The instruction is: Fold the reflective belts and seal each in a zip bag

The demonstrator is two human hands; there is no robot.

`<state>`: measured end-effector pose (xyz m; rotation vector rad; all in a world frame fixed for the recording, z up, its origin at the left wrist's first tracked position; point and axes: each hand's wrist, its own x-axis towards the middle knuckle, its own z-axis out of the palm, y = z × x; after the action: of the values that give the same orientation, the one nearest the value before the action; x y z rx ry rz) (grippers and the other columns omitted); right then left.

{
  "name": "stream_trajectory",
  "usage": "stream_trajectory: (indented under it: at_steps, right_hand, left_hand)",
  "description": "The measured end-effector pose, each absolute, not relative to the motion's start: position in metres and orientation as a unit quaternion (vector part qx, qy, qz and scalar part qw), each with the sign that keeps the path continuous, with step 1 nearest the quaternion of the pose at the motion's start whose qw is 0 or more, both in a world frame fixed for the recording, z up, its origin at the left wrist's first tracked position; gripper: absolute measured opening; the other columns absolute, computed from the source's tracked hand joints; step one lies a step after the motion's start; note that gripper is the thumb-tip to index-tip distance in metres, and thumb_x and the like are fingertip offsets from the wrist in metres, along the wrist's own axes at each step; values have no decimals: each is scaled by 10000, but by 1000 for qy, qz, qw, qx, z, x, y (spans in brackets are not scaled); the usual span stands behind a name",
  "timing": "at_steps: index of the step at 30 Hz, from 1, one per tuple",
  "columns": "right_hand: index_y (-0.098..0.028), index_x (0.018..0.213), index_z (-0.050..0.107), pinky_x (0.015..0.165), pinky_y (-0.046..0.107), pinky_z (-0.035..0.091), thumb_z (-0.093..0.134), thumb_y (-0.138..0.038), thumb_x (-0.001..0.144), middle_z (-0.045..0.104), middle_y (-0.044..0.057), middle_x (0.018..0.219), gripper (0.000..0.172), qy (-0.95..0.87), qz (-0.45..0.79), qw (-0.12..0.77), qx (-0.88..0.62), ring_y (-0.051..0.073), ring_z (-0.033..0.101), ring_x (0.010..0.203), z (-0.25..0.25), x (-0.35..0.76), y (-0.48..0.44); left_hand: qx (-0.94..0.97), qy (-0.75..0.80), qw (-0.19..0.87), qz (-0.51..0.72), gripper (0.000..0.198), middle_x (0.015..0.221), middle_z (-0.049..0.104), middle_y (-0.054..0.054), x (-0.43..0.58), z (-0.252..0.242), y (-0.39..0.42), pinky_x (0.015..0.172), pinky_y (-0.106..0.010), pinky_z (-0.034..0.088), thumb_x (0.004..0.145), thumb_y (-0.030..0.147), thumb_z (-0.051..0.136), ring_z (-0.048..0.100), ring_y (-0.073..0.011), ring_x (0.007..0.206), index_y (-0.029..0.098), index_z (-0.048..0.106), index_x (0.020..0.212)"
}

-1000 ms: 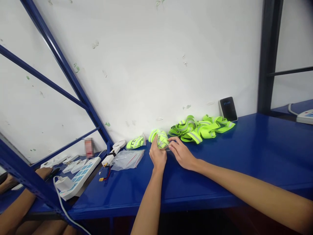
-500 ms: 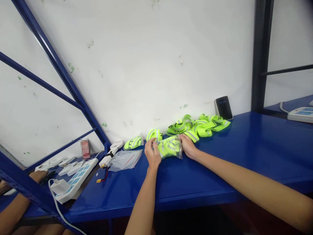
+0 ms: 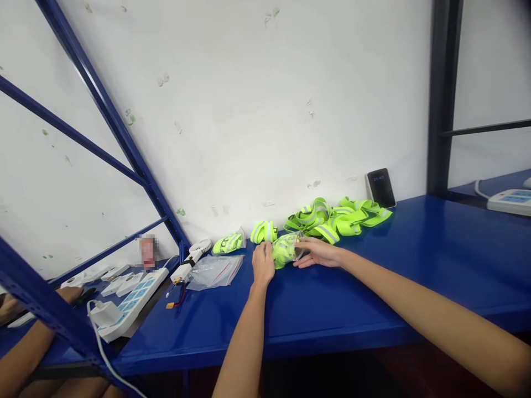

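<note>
Fingers of the left hand point(image 3: 263, 265) grasp a stuffed bag point(image 3: 285, 251) over the table point(image 3: 199, 326), right hand point(image 3: 322, 253) at its other end (grip unclear), while beyond, one filled bag point(image 3: 229, 243) looks finished, a bundle point(image 3: 261, 232) and loose straps point(image 3: 348, 225) unbagged.

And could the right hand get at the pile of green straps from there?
Probably yes: the straps lie just beyond the right hand, nothing visible between, though it's at the bag.

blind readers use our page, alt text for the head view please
A person's left hand holds a clear bag of neon material over a blue table, the right hand at the bag's right end. Behind lie a rolled strap and loose straps.
</note>
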<state>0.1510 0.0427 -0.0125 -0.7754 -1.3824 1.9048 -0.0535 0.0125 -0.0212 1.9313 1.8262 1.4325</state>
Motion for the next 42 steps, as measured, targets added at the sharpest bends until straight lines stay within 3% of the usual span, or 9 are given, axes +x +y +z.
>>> stream_trajectory:
  at_steps: [4, 8, 14, 18, 23, 25, 28, 33, 42]
  right_hand:
    - [-174, 1088, 487, 722, 317, 593, 686, -221, 800, 711, 73, 827, 354, -537, 743, 305, -258, 207, 723, 803, -19, 157, 50]
    - [-191, 1014, 476, 596, 243, 570, 696, -105, 715, 654, -17, 651, 381, -539, 734, 305, -277, 136, 679, 598, -19, 161, 54]
    - [-232, 1064, 480, 327, 85, 242, 702, -36, 635, 464, -130, 513, 522, -510, 748, 303, -300, -9, 301, 316, -16, 171, 61]
    - [-190, 949, 517, 320, 86, 204, 706, -24, 625, 481, -108, 541, 410, -511, 757, 288, -290, -28, 233, 329, -19, 177, 67]
    - [-210, 1036, 513, 334, 91, 281, 591, 13, 660, 424, -120, 497, 444, -506, 757, 276, -309, 7, 320, 317, -18, 179, 68]
    - [-210, 1079, 497, 397, 139, 423, 558, -24, 687, 507, -84, 530, 438, -516, 755, 258, -312, 64, 493, 385, -15, 178, 64]
    - [-181, 1071, 502, 632, 332, 583, 542, -144, 760, 687, 60, 805, 316, -529, 768, 223, -283, 199, 699, 725, -9, 177, 57]
    - [-156, 1059, 525, 771, 431, 570, 548, -310, 813, 686, 151, 1039, 290, -512, 787, 230, -255, 281, 691, 938, -4, 178, 51]
    - [-235, 1103, 443, 724, 443, 581, 714, -211, 713, 685, 30, 896, 475, -557, 734, 274, -275, 210, 710, 764, -6, 169, 44]
  left_hand:
    - [661, 548, 55, 509, 396, 1021, 680, -80, -53, -19, 11, 946, -361, 395, 935, 386, 330, 585, -223, 1011, 201, 678, 973]
    - [624, 556, 80, 543, 343, 1070, 685, -72, -55, -17, 12, 954, -351, 398, 903, 351, 391, 586, -224, 1046, 191, 684, 984]
    - [619, 579, 155, 508, 307, 1017, 714, -54, -57, -18, 17, 900, -331, 419, 872, 337, 438, 612, -234, 1006, 196, 705, 930]
    - [630, 565, 147, 512, 304, 951, 722, -59, -56, -19, 16, 836, -304, 441, 872, 322, 434, 638, -218, 917, 185, 703, 910]
    - [614, 565, 84, 546, 299, 924, 714, -56, -54, -20, 12, 840, -310, 444, 867, 364, 442, 633, -210, 890, 193, 687, 881]
    - [594, 546, 127, 577, 368, 956, 710, -69, -57, -20, 14, 852, -316, 452, 874, 417, 406, 629, -209, 920, 180, 687, 900]
    - [472, 535, 275, 645, 452, 1038, 693, -114, -64, -21, 21, 762, -305, 494, 858, 457, 369, 646, -208, 918, 142, 661, 999]
    - [345, 509, 403, 678, 386, 1080, 675, -149, -73, -23, 30, 662, -268, 512, 796, 399, 461, 679, -213, 899, 126, 632, 1008]
    - [380, 470, 391, 694, 351, 960, 702, -150, -68, -18, 22, 657, -279, 526, 776, 415, 534, 701, -224, 831, 117, 631, 934]
